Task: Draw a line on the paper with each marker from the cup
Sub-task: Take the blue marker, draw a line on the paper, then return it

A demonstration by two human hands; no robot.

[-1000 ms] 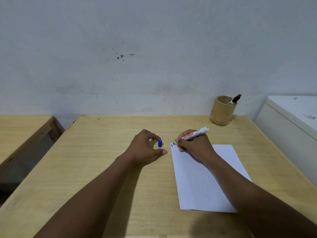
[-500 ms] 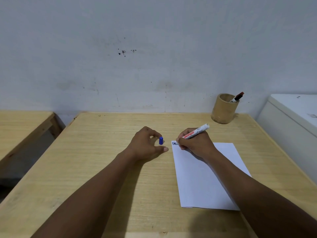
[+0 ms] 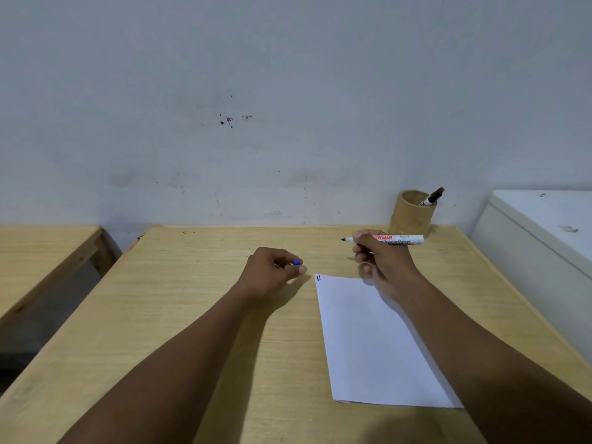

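A white sheet of paper (image 3: 368, 341) lies on the wooden table (image 3: 192, 315), with two short dark lines (image 3: 318, 277) at its top left corner. My right hand (image 3: 381, 261) holds an uncapped white marker (image 3: 400, 240) level above the paper's top edge, its dark tip pointing left. My left hand (image 3: 272, 272) rests on the table left of the paper and pinches the blue cap (image 3: 297, 262). A bamboo cup (image 3: 411, 216) stands at the table's back right with one red-capped marker (image 3: 433, 197) leaning in it.
A white cabinet (image 3: 544, 245) stands right of the table. A second wooden table (image 3: 41, 251) is at the left, across a gap. A grey wall rises directly behind the table.
My right hand has lifted the marker off the paper and turned it level, tip pointing left. A second short line now stands beside the first. My left hand stays put with the cap.
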